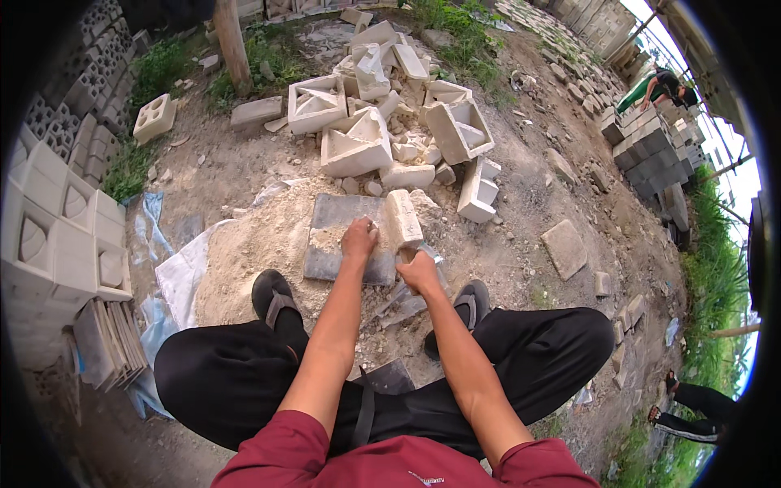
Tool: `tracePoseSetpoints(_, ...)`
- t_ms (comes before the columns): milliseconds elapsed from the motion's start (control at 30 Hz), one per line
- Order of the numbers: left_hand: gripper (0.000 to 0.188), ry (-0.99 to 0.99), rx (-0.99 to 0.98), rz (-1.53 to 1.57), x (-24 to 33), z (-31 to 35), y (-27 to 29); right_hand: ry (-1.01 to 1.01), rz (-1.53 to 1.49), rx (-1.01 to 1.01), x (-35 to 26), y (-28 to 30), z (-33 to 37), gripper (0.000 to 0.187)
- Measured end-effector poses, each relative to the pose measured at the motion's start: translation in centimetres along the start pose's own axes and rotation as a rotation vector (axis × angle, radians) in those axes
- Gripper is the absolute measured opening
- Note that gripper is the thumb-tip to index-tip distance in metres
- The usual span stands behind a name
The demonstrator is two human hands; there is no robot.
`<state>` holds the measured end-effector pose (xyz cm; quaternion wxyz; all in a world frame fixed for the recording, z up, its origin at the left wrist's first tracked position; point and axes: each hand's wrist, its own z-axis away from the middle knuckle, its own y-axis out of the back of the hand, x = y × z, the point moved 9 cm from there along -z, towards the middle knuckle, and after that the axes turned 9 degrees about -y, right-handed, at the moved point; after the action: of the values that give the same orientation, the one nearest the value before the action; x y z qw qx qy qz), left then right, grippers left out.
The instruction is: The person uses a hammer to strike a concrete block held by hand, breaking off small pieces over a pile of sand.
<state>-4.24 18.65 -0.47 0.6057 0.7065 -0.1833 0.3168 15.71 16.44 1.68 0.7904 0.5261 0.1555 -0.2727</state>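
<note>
Outdoor workyard, stacked blocks [69, 224]

- A person's left hand [359, 241] on a dark, dusty slab [333, 213] — the right hand [418, 271] gripping a pale block [403, 218] at its near end.
- Beyond the slab — hollow blocks [355, 148] heaped among rubble [405, 152].

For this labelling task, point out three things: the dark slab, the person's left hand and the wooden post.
Dark slab [338, 210]: head view, bare upper part.
Left hand [359, 239]: head view, back of the hand.
Wooden post [233, 45]: head view, middle of the visible shaft.
</note>
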Motion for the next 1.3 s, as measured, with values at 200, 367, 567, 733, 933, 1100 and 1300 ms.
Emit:
tracePoseSetpoints(200, 0.022, 0.045, -0.033, 0.175, -1.0, 2.0, -0.5, -0.014, -0.012, 0.025, -0.1, -0.5, 0.1, 0.05)
tracePoseSetpoints(367, 0.029, 0.175, 0.052, 0.226, -1.7, 4.7, -1.0, -0.026, -0.017, -0.012, 0.2, -1.6, 0.6, 0.047)
tracePoseSetpoints(567, 0.025, 0.153, 0.123, 0.219, -2.8, 4.4, -0.7, -0.004, -0.029, 0.01, 0.3, -2.0, 0.5, 0.045)
tracePoseSetpoints(733, 0.022, 0.217, 0.142, 0.183, -1.2, 5.0, 0.3, -0.03, -0.024, 0.018, 0.7, -1.7, 0.5, 0.047)
tracePoseSetpoints(933, 0.023, 0.4, 0.023, 0.141, -0.7, 4.9, 0.8, -0.07, -0.018, -0.008, 0.6, -1.7, 1.2, 0.049)
tracePoseSetpoints(1100, 0.027, 0.521, 0.0, 0.148, -2.8, 4.5, 0.4, -0.055, -0.003, -0.054, -0.6, -2.1, 1.9, 0.05)
tracePoseSetpoints(1300, 0.034, 0.614, -0.087, 0.203, -4.6, 4.5, -1.2, -0.046, -0.048, 0.02, -2.6, -0.4, 1.8, 0.047)
